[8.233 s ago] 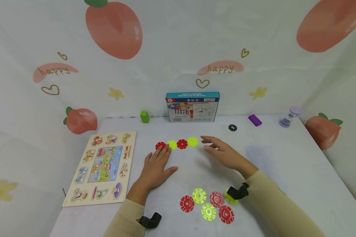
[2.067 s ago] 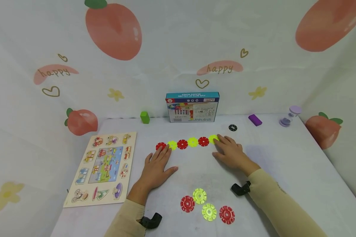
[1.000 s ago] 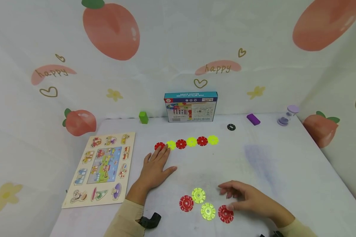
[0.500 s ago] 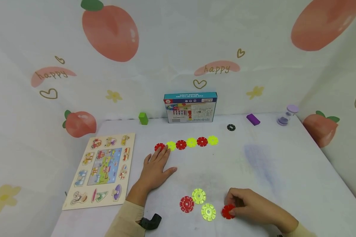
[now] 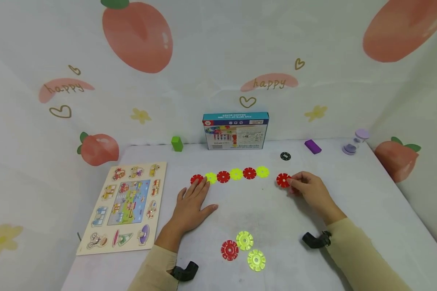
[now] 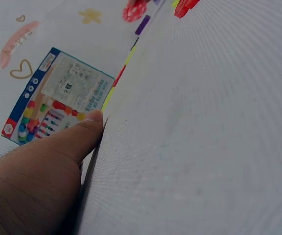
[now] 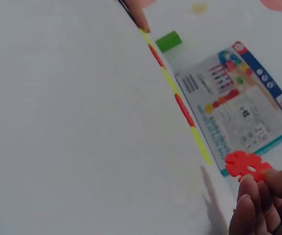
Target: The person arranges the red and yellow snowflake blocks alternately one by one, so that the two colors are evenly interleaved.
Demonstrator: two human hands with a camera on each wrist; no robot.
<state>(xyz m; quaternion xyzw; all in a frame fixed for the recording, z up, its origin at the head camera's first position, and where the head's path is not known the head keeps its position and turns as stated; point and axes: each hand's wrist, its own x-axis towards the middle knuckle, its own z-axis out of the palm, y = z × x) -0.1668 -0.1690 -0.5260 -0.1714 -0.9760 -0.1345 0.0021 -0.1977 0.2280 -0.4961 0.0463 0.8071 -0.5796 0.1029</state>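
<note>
fingers (image 5: 301, 177) of my right hand (image 5: 317, 199) pinch a red notched disc (image 5: 282, 180) by its rim, raised above the bench (image 5: 240, 210), right of and apart from a row of six discs (image 5: 223, 176) alternating red and yellow; my left hand (image 5: 191, 211) lies with fingers straight and spread, their tips at the first red disc (image 5: 196, 177) and the yellow disc (image 5: 211, 178) beside it; nearer me lie one loose red disc (image 5: 229, 250) and two loose yellow discs (image 5: 248, 242); a black chip (image 5: 285, 156) sits farther back.

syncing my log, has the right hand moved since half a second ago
Yes, the right hand has moved forward in the head view, much closer to the unmoved black chip.
</note>
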